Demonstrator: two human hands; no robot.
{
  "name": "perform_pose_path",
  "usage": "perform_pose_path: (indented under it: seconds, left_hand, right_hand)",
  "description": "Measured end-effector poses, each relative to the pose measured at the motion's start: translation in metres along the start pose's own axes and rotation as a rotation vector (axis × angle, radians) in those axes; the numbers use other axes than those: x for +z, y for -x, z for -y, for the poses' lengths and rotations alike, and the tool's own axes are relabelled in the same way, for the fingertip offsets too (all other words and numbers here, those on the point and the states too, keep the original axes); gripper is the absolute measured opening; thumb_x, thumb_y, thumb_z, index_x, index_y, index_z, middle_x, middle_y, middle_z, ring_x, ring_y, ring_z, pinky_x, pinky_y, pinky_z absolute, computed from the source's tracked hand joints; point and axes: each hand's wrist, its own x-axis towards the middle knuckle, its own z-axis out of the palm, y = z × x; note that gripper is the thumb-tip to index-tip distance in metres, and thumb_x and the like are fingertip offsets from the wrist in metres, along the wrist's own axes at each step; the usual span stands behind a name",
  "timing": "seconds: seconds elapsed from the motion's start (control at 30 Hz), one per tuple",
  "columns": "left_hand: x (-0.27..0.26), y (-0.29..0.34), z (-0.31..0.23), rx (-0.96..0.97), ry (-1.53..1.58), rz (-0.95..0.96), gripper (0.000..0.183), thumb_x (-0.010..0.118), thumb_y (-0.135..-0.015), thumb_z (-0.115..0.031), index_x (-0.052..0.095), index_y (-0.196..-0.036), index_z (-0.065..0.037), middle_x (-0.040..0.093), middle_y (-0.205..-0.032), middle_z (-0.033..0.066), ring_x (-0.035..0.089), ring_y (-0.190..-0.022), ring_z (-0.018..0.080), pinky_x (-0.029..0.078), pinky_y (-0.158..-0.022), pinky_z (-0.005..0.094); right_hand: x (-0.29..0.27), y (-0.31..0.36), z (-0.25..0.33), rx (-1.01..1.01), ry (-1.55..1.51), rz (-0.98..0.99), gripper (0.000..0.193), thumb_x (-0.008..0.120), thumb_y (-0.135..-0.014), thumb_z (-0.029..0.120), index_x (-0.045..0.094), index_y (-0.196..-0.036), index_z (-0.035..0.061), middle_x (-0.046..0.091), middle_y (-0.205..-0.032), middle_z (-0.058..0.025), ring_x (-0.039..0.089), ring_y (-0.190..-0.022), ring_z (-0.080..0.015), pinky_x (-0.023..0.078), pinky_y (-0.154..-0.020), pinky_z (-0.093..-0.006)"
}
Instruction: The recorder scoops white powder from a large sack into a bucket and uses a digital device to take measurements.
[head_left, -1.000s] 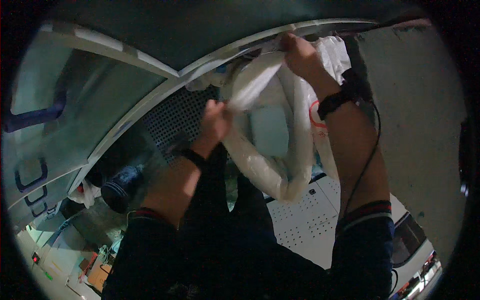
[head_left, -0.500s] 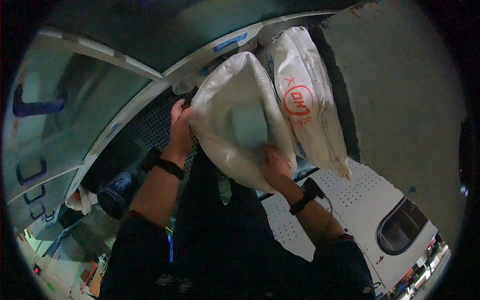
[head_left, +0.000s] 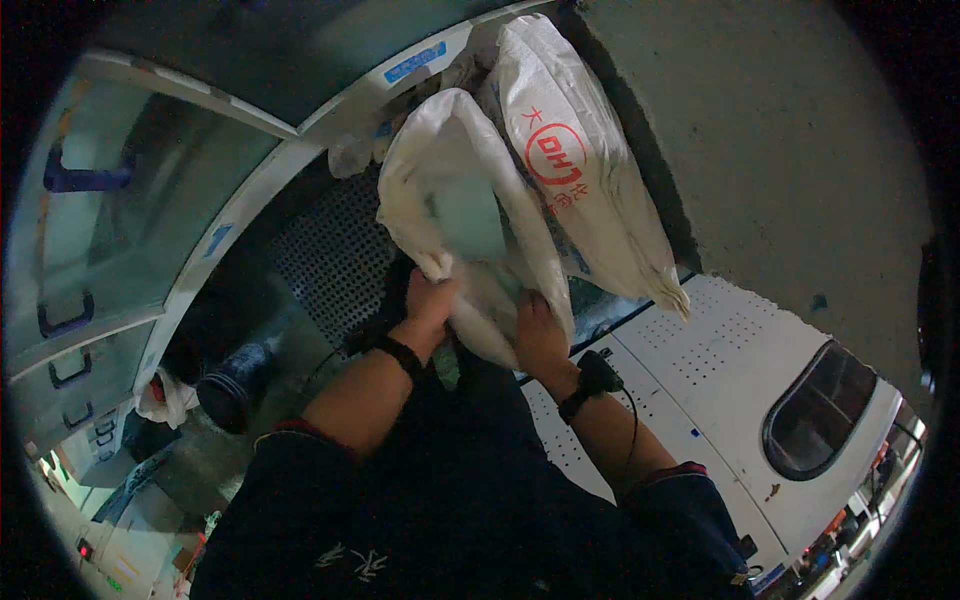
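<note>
A white woven sack [head_left: 410, 180] stands with its mouth wide, and pale green-blue contents [head_left: 467, 218] show inside, blurred. My left hand [head_left: 430, 303] is closed on the sack's near left rim, bunching the material. On the near right part of the rim my right hand [head_left: 540, 332] grips with its fingers over the edge, tips inside the sack. A second white woven sack [head_left: 585, 165] with a red printed mark leans directly behind and to the right, touched by neither hand.
Glass-panelled doors [head_left: 110, 200] with dark handles line the left. Beneath lies a perforated dark grate [head_left: 335, 255]. A dark bucket-like container [head_left: 235, 390] stands lower left. A white perforated machine panel [head_left: 690, 370] with a dark window [head_left: 820, 410] fills the right, beside a grey wall [head_left: 760, 140].
My left hand has gone from the sack's outer left side down to its near rim and closed on it. The sack's mouth has narrowed. Both sacks appear shifted up and left in the view.
</note>
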Motion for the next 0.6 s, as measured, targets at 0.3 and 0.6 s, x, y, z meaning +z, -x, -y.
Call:
perform_pose_path:
  seconds: [0.3, 0.6]
  left_hand:
    - [-0.098, 0.001, 0.047, 0.546, -0.139, 0.427, 0.037, 0.065, -0.085, -0.006, 0.058, -0.122, -0.006, 0.061, -0.119, 0.0128, 0.060, -0.113, 0.0289, 0.050, -0.097, 0.0411]
    - [-0.071, 0.044, 0.023, -0.143, 0.340, 0.252, 0.064, 0.067, -0.091, -0.032, 0.037, -0.140, -0.005, 0.051, -0.134, 0.0116, 0.051, -0.121, 0.0274, 0.044, -0.098, 0.0440]
  right_hand:
    - [-0.008, -0.055, -0.002, 0.225, -0.123, 0.374, 0.051, 0.066, -0.079, 0.020, 0.048, -0.124, 0.0027, 0.064, -0.109, -0.0240, 0.063, -0.102, -0.0426, 0.052, -0.087, -0.0516]
    - [-0.088, -0.117, 0.026, -0.231, 0.349, -0.076, 0.040, 0.060, -0.083, 0.013, 0.056, -0.122, 0.0043, 0.062, -0.103, -0.0155, 0.064, -0.087, -0.0320, 0.056, -0.070, -0.0429]
